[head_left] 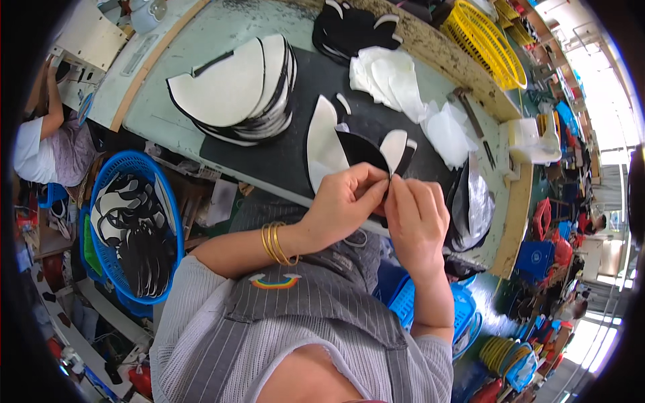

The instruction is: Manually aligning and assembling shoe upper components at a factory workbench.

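Close to the bench's front edge, my left hand (348, 203) and my right hand (418, 220) meet, thumbs and fingertips pinched on the edge of a black-and-white curved fabric piece (363, 149). Its white tab (392, 146) stands up beyond my fingertips. What lies right between the fingertips is too small to make out. Left of it, a white curved panel (324, 148) lies on the dark mat (228, 156). Farther left sits a stack of white rounded panels with black undersides (218, 94). A small white strip (343, 103) lies beyond the pieces.
Thin white sheets (384, 77) and black pieces (353, 30) lie at the back. A hammer (470, 113) and a white container (534, 141) are at right. The blue basket (176, 201) of cut pieces stands at left. Another person (50, 144) sits far left.
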A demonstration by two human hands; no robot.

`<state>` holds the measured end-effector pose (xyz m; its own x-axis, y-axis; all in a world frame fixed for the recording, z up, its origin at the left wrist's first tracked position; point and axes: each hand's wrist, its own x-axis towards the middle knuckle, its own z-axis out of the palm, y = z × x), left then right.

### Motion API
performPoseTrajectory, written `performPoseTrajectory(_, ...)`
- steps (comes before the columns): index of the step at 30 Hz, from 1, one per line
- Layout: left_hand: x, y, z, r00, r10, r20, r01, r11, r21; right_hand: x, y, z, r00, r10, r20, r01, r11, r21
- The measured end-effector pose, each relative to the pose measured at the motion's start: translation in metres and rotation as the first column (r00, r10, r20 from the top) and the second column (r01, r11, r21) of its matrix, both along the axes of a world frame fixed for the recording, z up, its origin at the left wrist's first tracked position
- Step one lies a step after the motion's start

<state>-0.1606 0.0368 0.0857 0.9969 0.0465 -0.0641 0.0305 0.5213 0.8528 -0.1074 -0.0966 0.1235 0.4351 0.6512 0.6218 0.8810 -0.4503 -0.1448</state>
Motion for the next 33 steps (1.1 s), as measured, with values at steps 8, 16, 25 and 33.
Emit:
performPoseTrajectory(8, 0.003, -0.001, 0.016, 0.997, -0.029, -0.074, 0.012, 0.976, -0.22, -0.003, -0.009, -0.006, 0.801, 0.023, -0.599, 0.267, 0.881, 0.39)
performPoseTrajectory(16, 0.002, 0.001, -0.008, 0.962, 0.157, 0.224, -0.229, 0.909, 0.348, -0.014, -0.004, -0.008, 0.319, 0.39, -0.864, 0.462, 0.732, 0.5)
performPoseTrajectory(25, 0.014, -0.027, -0.017, 0.948, 0.199, -0.249, -0.243, 0.957, -0.16, -0.031, 0.011, -0.068, 0.927, -0.093, -0.364, 0.22, 0.92, 0.325)
performPoseTrajectory(33, 0.016, 0.024, -0.028, 0.99, 0.122, -0.065, -0.077, 0.877, 0.474, -0.105, -0.185, -0.169, 0.36, -0.792, -0.494, 0.559, 0.606, -0.566)
